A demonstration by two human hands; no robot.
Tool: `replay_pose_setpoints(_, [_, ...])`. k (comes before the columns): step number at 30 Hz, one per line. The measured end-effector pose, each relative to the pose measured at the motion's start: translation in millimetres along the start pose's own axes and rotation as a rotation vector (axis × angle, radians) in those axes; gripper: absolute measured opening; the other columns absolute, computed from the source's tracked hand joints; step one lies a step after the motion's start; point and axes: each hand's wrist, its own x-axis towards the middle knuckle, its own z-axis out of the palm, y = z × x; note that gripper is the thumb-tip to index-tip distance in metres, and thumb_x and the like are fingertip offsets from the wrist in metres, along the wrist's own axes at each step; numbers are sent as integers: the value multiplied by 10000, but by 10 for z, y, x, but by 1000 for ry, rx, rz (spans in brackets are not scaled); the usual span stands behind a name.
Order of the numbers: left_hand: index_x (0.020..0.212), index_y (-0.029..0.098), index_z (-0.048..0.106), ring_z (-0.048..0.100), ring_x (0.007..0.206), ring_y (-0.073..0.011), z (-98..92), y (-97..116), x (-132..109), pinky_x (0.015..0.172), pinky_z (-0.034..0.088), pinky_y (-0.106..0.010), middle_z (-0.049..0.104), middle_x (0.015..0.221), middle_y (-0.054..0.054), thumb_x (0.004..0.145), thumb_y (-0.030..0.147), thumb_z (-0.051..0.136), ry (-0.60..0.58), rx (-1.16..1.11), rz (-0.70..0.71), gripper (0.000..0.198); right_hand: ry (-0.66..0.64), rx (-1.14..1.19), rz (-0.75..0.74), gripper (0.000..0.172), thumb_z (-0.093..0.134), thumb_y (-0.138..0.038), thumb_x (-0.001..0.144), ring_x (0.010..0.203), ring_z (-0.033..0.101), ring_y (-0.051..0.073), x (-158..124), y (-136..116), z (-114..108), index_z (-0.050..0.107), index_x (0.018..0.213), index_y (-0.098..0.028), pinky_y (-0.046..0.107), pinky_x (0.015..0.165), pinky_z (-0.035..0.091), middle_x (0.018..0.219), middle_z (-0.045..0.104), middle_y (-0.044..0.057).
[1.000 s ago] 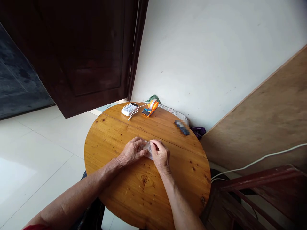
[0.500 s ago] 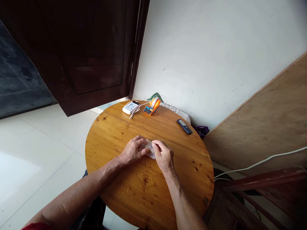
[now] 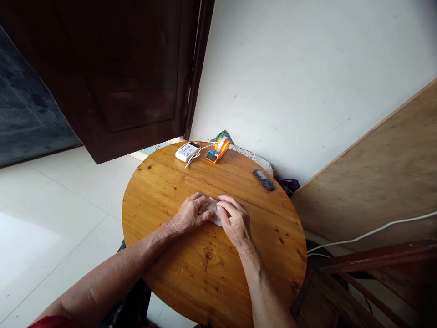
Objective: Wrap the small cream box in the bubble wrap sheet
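Both hands meet at the middle of a round wooden table (image 3: 177, 182). My left hand (image 3: 189, 213) and my right hand (image 3: 235, 219) have their fingers closed on a small clear plastic packet (image 3: 214, 215) that lies between them on the tabletop. Most of the packet is hidden under the fingers. What is inside it I cannot make out.
At the table's far edge lie a white device with a cord (image 3: 187, 151) and an orange tape dispenser (image 3: 217, 151). A dark remote (image 3: 264, 179) lies to the right. A dark door (image 3: 112, 73), a white wall, a leaning plywood board (image 3: 382, 164) and a wooden chair (image 3: 368, 273) surround the table.
The hands keep hold of the packet, with the right fingers shifting slightly over it. The view has tilted a little.
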Motion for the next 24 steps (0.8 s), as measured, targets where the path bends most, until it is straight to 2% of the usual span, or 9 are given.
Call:
replay_pose_setpoints(4, [1103, 192, 657, 645, 1034, -222, -6, 18, -2, 913, 518, -348, 662, 1145, -95, 883, 338, 640, -4, -12, -4, 265, -36, -28, -32, 209, 502, -190, 898, 1041, 649, 232, 30, -34, -63, 692, 822, -237, 395, 925, 452, 1155, 700, 67])
replay_pose_setpoints(7, [1088, 191, 665, 648, 1020, -221, -3, 24, -4, 903, 521, -347, 665, 1140, -99, 891, 374, 632, 8, -24, 5, 271, -84, -55, -77, 158, 544, -238, 889, 1048, 629, 249, 42, -66, -107, 676, 804, -227, 419, 928, 428, 1175, 683, 77])
replay_pose_setpoints(12, [1094, 199, 671, 651, 1006, -215, -9, 30, -1, 895, 522, -340, 672, 1129, -96, 899, 415, 619, -6, -29, 13, 295, -97, -92, -121, 175, 538, -306, 924, 983, 625, 238, 39, -90, -133, 682, 868, -225, 399, 878, 424, 1075, 706, 83])
replay_pose_setpoints(16, [1095, 207, 670, 649, 1014, -214, -11, 29, -2, 899, 517, -335, 675, 1121, -92, 904, 430, 607, -13, -28, 7, 300, -122, -118, -170, 219, 507, -315, 963, 1052, 620, 246, 67, -139, -118, 676, 858, -222, 418, 926, 388, 1012, 729, 73])
replay_pose_setpoints(21, [1101, 203, 664, 651, 988, -215, -4, 25, -5, 888, 517, -342, 677, 1087, -89, 901, 431, 608, 2, -19, -2, 308, -76, -121, -169, 220, 517, -314, 960, 1037, 644, 235, 60, -189, -88, 659, 817, -225, 432, 992, 355, 963, 744, 61])
replay_pose_setpoints(24, [1114, 202, 654, 643, 998, -219, -14, 38, 2, 885, 515, -342, 674, 1098, -88, 891, 407, 618, -10, -3, -21, 305, 18, -40, -130, 191, 513, -267, 955, 974, 683, 213, 14, -160, -124, 664, 844, -230, 422, 999, 360, 917, 755, 39])
